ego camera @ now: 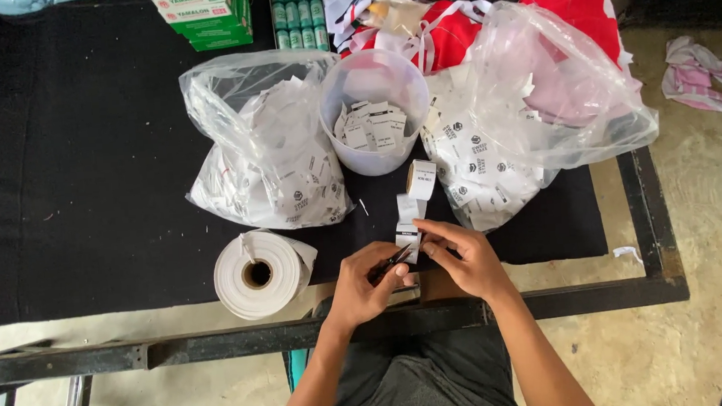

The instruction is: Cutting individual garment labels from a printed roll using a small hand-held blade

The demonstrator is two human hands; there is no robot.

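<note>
Landmark: the translucent plastic tub [375, 112] on the black tabletop [75, 165], with cut white labels lying in its bottom.

Label strip: a printed white ribbon [412, 203] runs from just below the tub toward the person, its far end curled into a small loop and its near end between the two hands.

Left hand: the left hand [359, 289], below the tub and a little left, is closed around small dark scissors [393, 263]; the blades point at the ribbon's near end and look barely parted — how far exactly I cannot tell.

Right hand: the right hand [464, 263], below and right of the tub, pinches the ribbon's near end between thumb and fingertips, the other fingers curled loosely.

Doing it well: in my judgement the ribbon should stay taut and flat at the blades, the cut falling square in the gap between two printed marks — fingertips kept clear of the edge.

Left of the tub: a clear bag of cut labels [267, 150]; below that, a fat roll of white tape [259, 274].

Right of the tub: a second clear bag of labels [526, 121].
</note>
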